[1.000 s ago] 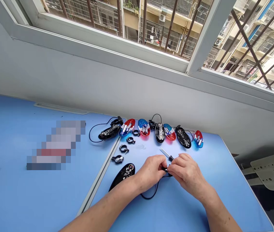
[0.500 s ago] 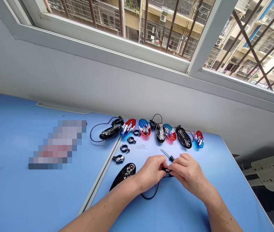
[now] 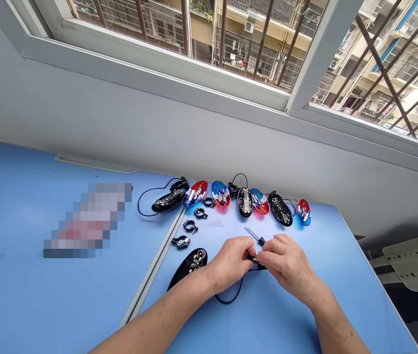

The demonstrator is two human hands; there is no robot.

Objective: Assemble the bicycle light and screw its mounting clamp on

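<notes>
Between the fingertips of both hands is a small black plastic part (image 3: 259, 265), mostly hidden by the fingers. My left hand (image 3: 232, 261) pinches its left side, and my right hand (image 3: 286, 260) grips it from the right with fingers bent. A black cable (image 3: 231, 302) loops below my left wrist, near the part. Beyond my right fingers lies a screwdriver (image 3: 256, 234), its metal tip pointing away to the left. A black oval housing (image 3: 183, 269) with wires and a circuit inside sits by my left forearm, which partly covers it.
Several black clamp rings (image 3: 190, 226) lie in a row left of the hands. Along the wall stand black oval housings (image 3: 281, 210) with cables and red-and-blue shells (image 3: 221, 194) holding batteries. A pixelated item (image 3: 91, 221) lies on the left blue table (image 3: 28, 295).
My right fingers have shifted slightly on the small black part, and a little more of it shows below them. My left hand stays in place.
</notes>
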